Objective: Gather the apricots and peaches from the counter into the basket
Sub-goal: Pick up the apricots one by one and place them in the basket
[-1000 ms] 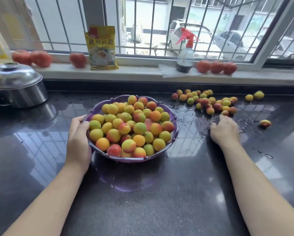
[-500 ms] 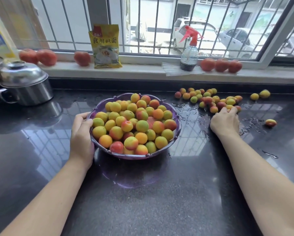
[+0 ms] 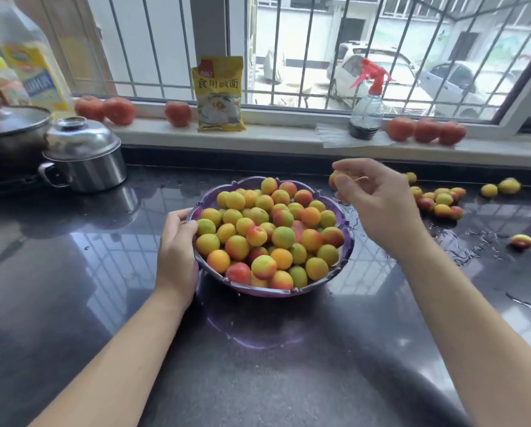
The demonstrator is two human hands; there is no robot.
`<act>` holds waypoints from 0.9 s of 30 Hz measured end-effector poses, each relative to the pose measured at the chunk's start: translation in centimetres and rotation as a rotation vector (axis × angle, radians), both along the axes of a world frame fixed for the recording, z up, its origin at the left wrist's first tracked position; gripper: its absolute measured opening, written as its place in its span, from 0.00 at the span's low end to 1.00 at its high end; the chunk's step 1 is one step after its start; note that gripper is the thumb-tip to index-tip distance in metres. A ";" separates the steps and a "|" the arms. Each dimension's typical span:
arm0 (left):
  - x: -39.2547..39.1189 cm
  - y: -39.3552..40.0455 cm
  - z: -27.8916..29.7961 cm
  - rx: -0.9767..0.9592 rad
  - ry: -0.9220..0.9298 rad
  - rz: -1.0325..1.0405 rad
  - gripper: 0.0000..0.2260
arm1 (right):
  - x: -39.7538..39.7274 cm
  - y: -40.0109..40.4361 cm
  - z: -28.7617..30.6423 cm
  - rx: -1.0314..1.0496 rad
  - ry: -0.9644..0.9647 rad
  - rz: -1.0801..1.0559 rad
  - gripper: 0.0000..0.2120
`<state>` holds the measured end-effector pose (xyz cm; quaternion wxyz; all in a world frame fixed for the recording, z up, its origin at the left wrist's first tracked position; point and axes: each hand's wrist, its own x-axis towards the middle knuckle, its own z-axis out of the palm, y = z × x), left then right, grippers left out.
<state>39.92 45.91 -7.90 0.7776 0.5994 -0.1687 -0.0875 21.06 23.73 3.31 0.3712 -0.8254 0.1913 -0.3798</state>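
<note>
A purple basket (image 3: 349, 241) heaped with yellow, orange and red apricots and peaches stands mid-counter. My left hand (image 3: 178, 251) grips its left rim, thumb over the edge. My right hand (image 3: 378, 204) hovers above the basket's right rim, fingers curled round a small orange fruit (image 3: 335, 179) that is mostly hidden by them. A loose pile of fruit (image 3: 439, 201) lies on the wet counter to the right. Two yellow ones (image 3: 499, 188) sit farther right, and a single red-yellow one (image 3: 522, 241) lies apart.
A steel pot with lid (image 3: 82, 155) and a dark pan (image 3: 8, 134) stand at the left. The windowsill holds tomatoes (image 3: 424, 131), a yellow packet (image 3: 219, 94) and a spray bottle (image 3: 367, 109). Water puddles (image 3: 461, 241) lie right of the basket.
My right hand has lifted from the fruit pile on the counter and moved left over the basket's edge with a fruit in it. The left hand stays on the rim.
</note>
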 end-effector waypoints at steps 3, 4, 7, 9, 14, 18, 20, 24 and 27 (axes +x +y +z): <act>0.0 0.0 0.0 0.018 0.022 -0.010 0.12 | 0.9 3.0 1.5 0.049 0.092 0.231 0.09; 0.0 0.0 0.0 0.024 0.024 -0.011 0.11 | 1.2 3.7 1.8 0.054 0.139 0.287 0.10; 0.1 0.0 0.1 0.021 0.047 -0.017 0.09 | 2.3 5.1 2.4 0.002 0.259 0.360 0.10; 0.2 -0.1 0.2 0.022 0.056 -0.011 0.10 | 3.3 5.8 2.6 -0.058 0.297 0.351 0.11; 0.5 -0.2 0.3 0.019 0.090 -0.003 0.11 | 7.2 7.5 2.3 -0.211 0.391 0.312 0.12; 0.5 -0.1 0.3 0.023 0.100 -0.010 0.12 | 10.0 9.1 1.0 -0.375 0.452 0.306 0.12; 0.5 -0.1 0.4 0.031 0.104 -0.017 0.12 | 10.9 9.5 0.5 -0.454 0.494 0.301 0.12; 0.4 0.0 0.6 0.034 0.102 -0.012 0.12 | 11.7 9.5 0.2 -0.500 0.546 0.289 0.13; 0.3 0.0 0.7 0.037 0.099 -0.013 0.12 | 12.1 9.5 0.5 -0.475 0.601 0.287 0.12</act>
